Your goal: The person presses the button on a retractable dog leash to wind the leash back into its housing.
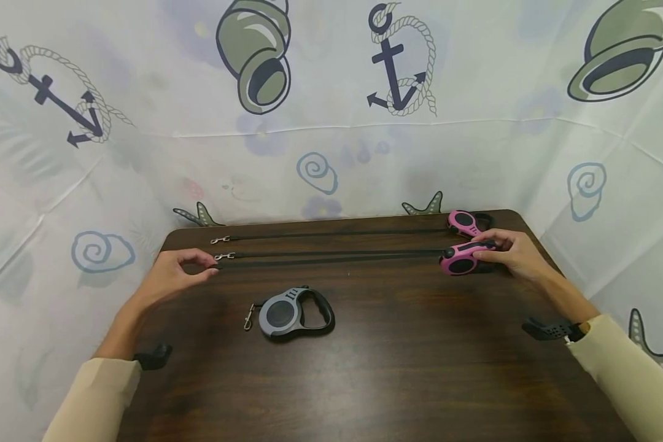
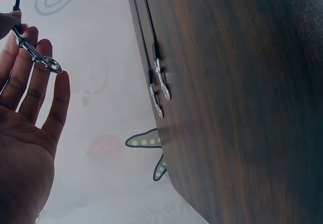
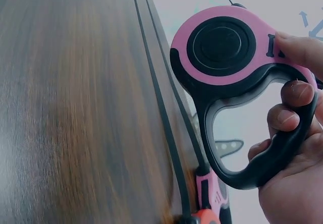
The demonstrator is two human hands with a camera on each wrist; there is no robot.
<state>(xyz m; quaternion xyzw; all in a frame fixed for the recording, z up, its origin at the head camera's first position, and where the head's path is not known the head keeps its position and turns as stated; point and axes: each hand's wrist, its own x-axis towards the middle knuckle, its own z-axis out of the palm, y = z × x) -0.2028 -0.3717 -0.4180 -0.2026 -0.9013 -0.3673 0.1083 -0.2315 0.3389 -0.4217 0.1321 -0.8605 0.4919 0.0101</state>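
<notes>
My left hand [image 1: 178, 270] pinches the end of a black cord [image 1: 331, 261] between thumb and fingers. A metal snap clip [image 2: 41, 58] hangs there, its other fingers spread behind it. At the right, my right hand [image 1: 512, 253] grips a pink and black retractable dog leash [image 3: 265, 27], fingers curled round its handle loop. The cord stretches between both hands, above the table. Behind it lies another pink leash [image 1: 464, 223] with its cord drawn out leftwards. A second laid-out cord ends in a clip [image 1: 224, 256]; its casing is mostly hidden near my right hand.
A grey and black retractable leash [image 1: 295, 313] lies coiled in on the brown table [image 1: 364, 368], left of centre, its clip [image 1: 248, 318] pointing left. A patterned cloth [image 1: 331, 166] rises behind the table's back edge and both sides.
</notes>
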